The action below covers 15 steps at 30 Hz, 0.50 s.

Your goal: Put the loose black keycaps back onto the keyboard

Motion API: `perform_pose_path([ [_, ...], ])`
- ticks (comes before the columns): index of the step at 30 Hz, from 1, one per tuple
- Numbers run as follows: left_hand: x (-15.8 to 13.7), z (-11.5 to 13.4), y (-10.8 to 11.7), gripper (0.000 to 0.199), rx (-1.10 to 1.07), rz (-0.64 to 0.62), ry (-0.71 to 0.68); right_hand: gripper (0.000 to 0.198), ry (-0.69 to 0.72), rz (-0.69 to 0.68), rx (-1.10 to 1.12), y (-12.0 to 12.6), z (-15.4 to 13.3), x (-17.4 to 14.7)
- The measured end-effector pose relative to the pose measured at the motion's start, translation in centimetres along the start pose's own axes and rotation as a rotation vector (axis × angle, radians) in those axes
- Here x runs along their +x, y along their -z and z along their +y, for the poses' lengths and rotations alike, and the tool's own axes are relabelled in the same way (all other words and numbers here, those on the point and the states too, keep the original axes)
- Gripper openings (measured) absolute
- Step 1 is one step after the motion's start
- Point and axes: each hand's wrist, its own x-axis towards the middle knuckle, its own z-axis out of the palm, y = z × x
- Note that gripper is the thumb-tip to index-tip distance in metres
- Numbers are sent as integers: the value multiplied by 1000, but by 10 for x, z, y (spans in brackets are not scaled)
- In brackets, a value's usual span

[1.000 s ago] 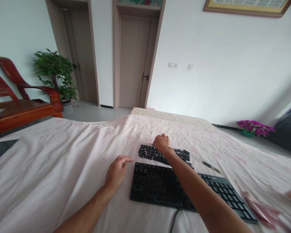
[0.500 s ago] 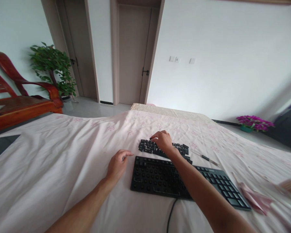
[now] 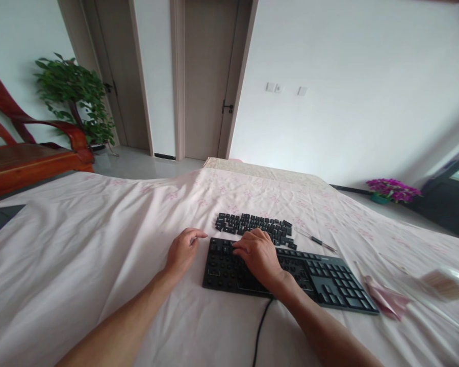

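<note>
A black keyboard (image 3: 229,275) lies on the pale cloth; most of its left and middle part is bare of keycaps, while its right end carries them. My right hand (image 3: 258,255) is over the upper left of the keyboard, thumb and forefinger pinched on a small black keycap that the fingers mostly hide. Loose black keycaps (image 3: 252,223) lie in rows just behind the keyboard, partly covered by that hand. Beside the keyboard's left edge, my left hand (image 3: 183,252) rests on the cloth with its forefinger stretched out, holding nothing.
A thin tool with a dark handle (image 3: 316,240) lies right of the loose keycaps. Further right are a pink cloth (image 3: 386,298) and a clear container of thin sticks (image 3: 447,283). A cable (image 3: 258,334) runs from the keyboard's front edge. A dark flat object (image 3: 0,221) lies far left.
My right hand has come from the loose keycaps toward me, onto the keyboard's upper left. My left hand stays beside the keyboard. The view has shifted slightly.
</note>
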Motion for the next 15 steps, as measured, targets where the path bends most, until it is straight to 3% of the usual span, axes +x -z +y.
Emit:
perform_pose_path([
  [15, -1, 1, 1, 33, 9, 7, -12, 13, 53, -45, -181, -6, -17, -1],
])
